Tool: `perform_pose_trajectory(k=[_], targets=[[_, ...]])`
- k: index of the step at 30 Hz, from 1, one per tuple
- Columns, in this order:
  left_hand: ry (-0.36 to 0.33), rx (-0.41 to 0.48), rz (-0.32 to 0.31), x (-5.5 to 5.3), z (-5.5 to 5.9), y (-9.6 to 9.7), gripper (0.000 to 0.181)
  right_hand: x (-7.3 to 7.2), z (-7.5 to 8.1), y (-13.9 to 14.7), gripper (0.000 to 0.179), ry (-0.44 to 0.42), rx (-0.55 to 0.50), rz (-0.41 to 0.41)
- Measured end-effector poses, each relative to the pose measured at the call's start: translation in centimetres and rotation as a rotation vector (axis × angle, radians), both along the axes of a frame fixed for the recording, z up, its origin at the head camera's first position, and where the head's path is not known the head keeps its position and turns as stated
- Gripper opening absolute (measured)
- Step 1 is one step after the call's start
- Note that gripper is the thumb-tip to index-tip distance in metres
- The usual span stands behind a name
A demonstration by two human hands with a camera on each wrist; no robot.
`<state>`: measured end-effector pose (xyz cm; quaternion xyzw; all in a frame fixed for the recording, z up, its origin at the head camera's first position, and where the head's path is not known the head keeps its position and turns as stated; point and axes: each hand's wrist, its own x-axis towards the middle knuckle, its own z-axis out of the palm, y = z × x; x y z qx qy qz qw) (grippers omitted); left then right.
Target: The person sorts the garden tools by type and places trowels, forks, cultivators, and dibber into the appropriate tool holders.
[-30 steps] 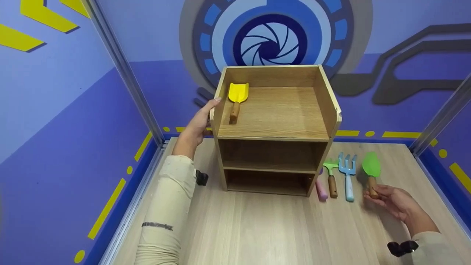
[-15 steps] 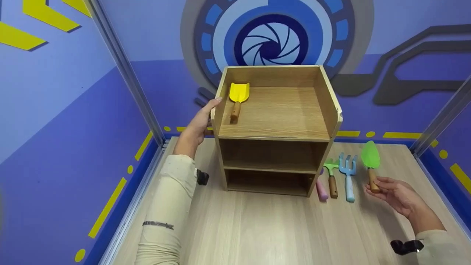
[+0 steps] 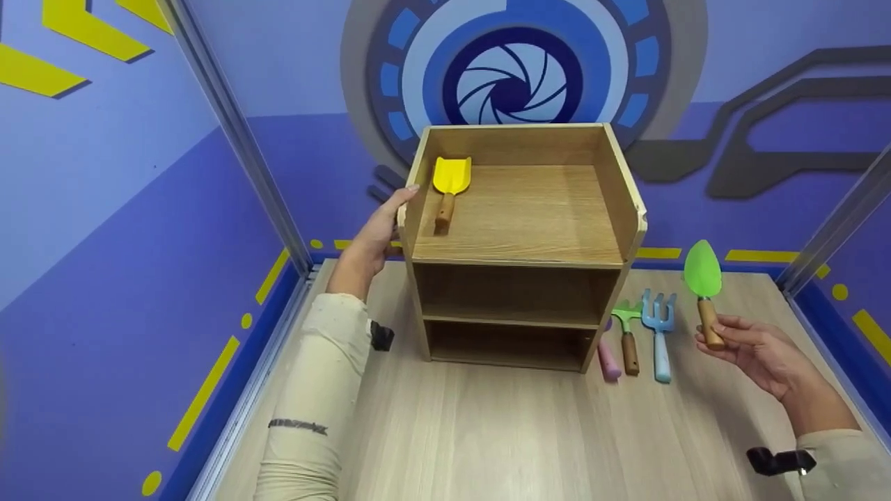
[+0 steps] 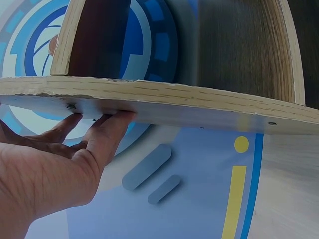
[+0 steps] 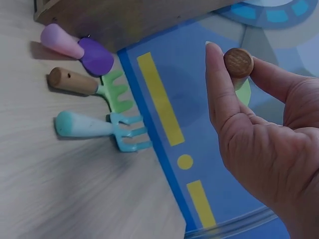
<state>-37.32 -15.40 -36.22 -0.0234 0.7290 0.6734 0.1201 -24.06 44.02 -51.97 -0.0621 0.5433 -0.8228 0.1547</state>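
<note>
My right hand (image 3: 766, 355) pinches the wooden handle of a green trowel (image 3: 703, 270) between thumb and fingers, raised above the table with its blade up. The right wrist view shows the butt of its handle (image 5: 239, 63) end-on. My left hand (image 3: 372, 236) rests against the left side of a wooden shelf unit (image 3: 518, 264). In the left wrist view, extended fingers (image 4: 112, 130) touch the outer face of the side panel (image 4: 199, 114). On the unit's top board lies a yellow shovel (image 3: 451, 177) with a wooden handle.
Right of the unit, a blue fork (image 3: 659, 334), a green rake (image 3: 629, 341) and a pink-handled purple tool (image 3: 608, 358) lie on the table (image 3: 501, 438). Blue walls (image 3: 299, 160) stand behind and at both sides.
My right hand has lifted the green trowel off the table, and its blade has risen. The left hand stays against the shelf unit.
</note>
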Motion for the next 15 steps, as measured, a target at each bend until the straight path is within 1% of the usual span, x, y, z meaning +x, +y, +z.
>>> perform_pose_trajectory(k=[4, 8, 15], targets=[[0.000, 0.005, -0.002, 0.0, 0.0, 0.0, 0.087, 0.1, 1.2, -0.5, 0.038, 0.031, -0.027, 0.016], [0.009, 0.010, -0.015, 0.0, 0.1, 0.1, 0.083, 0.1, 2.4, -1.1, 0.041, 0.060, -0.061, 0.042], [0.001, -0.001, -0.020, 0.2, 0.0, 0.0, 0.083, 0.1, 4.2, -2.6, 0.041, 0.111, -0.063, 0.083]])
